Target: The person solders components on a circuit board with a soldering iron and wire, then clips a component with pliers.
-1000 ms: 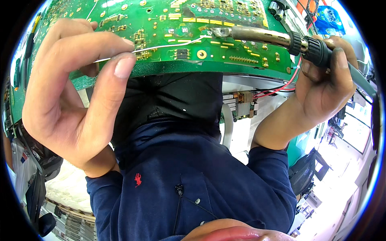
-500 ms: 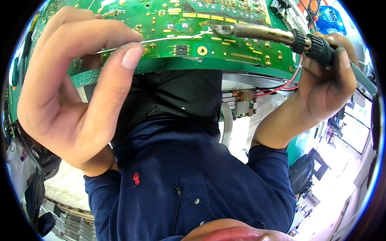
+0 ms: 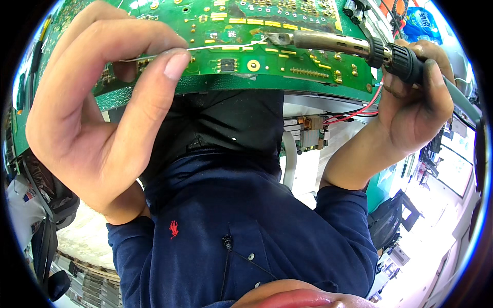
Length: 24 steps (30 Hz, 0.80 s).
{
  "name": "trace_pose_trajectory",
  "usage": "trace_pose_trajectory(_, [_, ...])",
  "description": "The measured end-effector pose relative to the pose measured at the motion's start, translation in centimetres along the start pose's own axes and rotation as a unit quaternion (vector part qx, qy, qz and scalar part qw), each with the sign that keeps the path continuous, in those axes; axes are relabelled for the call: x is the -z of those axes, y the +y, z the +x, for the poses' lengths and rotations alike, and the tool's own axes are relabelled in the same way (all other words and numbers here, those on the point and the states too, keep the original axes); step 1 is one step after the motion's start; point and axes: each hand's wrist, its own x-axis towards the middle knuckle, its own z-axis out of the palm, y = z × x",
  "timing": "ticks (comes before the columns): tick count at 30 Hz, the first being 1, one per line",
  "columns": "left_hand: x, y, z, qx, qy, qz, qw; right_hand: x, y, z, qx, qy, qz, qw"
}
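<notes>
My left hand (image 3: 110, 97) pinches a thin silvery solder wire (image 3: 221, 47) between thumb and forefinger. The wire runs rightward over a green circuit board (image 3: 287, 61), its end at the tip of a soldering iron (image 3: 334, 42). That tip is close to a row of gold pads; whether it touches the board I cannot tell. My right hand (image 3: 418, 97) is closed round the iron's black grip, and a grey cable leads off to the right. A small black chip (image 3: 227, 65) and a round gold-ringed hole (image 3: 253, 65) lie near the board's front edge.
The board rests on a green mat (image 3: 205, 83). Red wires (image 3: 354, 117) hang below the bench edge beside another electronic assembly (image 3: 308, 131). At the far right stands a blue package (image 3: 422, 25). A black bag (image 3: 51, 190) is at the left.
The board has shifted slightly left in view, and the iron with it. My left hand, still pinching the solder wire, has moved slightly right against the board.
</notes>
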Motion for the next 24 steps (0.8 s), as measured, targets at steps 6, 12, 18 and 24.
trace_pose_trajectory(6, [-0.1,-0.2,0.0,-0.005,0.001,-0.011,1.0,0.3,-0.2,0.0,0.001,-0.042,-0.016,0.999])
trace_pose_trajectory(12, [-0.2,0.2,0.0,0.014,0.008,-0.019,1.0,0.3,-0.1,0.2,0.012,-0.058,-0.016,0.998])
trace_pose_trajectory(18, [0.1,-0.1,0.1,-0.005,-0.003,-0.009,1.0,0.7,-0.1,0.8,0.018,-0.085,-0.023,0.996])
trace_pose_trajectory(24, [-0.1,0.0,-0.1,0.016,0.006,-0.017,1.0,0.9,-0.3,1.6,-0.001,-0.111,-0.023,0.994])
